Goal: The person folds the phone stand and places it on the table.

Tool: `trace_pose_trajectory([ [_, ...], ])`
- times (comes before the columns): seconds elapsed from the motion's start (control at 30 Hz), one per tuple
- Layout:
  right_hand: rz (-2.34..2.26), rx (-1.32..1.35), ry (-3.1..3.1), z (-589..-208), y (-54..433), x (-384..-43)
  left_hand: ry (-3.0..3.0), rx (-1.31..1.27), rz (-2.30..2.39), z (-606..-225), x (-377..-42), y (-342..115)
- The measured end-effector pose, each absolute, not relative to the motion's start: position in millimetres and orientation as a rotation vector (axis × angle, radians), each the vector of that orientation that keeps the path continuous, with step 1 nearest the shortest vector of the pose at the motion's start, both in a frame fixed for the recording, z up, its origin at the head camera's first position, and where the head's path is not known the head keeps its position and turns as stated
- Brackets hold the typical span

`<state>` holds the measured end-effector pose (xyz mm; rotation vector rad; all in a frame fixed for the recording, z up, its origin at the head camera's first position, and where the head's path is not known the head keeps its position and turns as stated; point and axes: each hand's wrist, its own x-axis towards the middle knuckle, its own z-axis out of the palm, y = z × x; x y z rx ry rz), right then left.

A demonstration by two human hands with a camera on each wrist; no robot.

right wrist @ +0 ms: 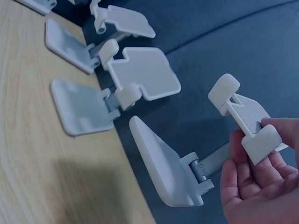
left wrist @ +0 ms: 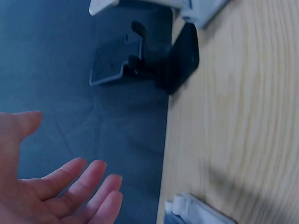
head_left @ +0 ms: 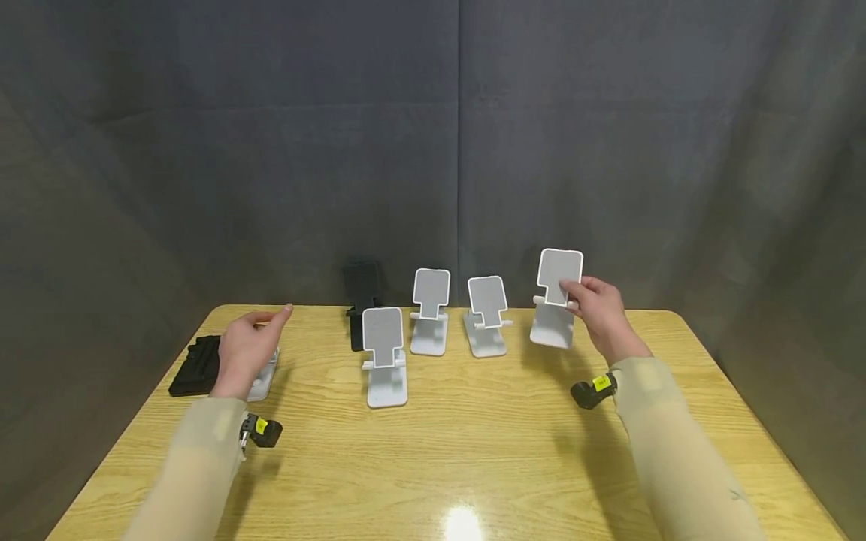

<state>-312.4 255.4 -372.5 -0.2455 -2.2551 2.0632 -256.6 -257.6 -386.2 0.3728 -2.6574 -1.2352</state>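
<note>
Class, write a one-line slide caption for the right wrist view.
A right hand grips a white, grey-panelled plastic phone stand beside similar unfolded stands on a light wood-grain table.

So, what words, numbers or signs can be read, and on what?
None can be read.
Yellow label on left wrist device: too small.
Yellow label on right wrist device: too small.
Tiny marks on held white stand: too blurred.
Dark mark on right sleeve: unclear.
</note>
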Motion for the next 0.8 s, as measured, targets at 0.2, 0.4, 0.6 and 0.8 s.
trace_pose_trajectory([
  [0.2, 2.039, -0.19, -2.264, -361, 250, -306, -2.659, 0.324, -1.307, -377, -255, -241],
  [0.4, 1.993, -0.132, -2.285, -350, 243, -301, -2.627, 0.236, -1.411, -370, -253, -223],
  [0.6, 1.994, -0.072, -2.299, -341, 233, -295, -2.573, 0.139, -1.511, -367, -255, -204],
  [0.8, 1.984, -0.031, -2.308, -332, 225, -289, -2.52, 0.059, -1.627, -361, -253, -182],
])
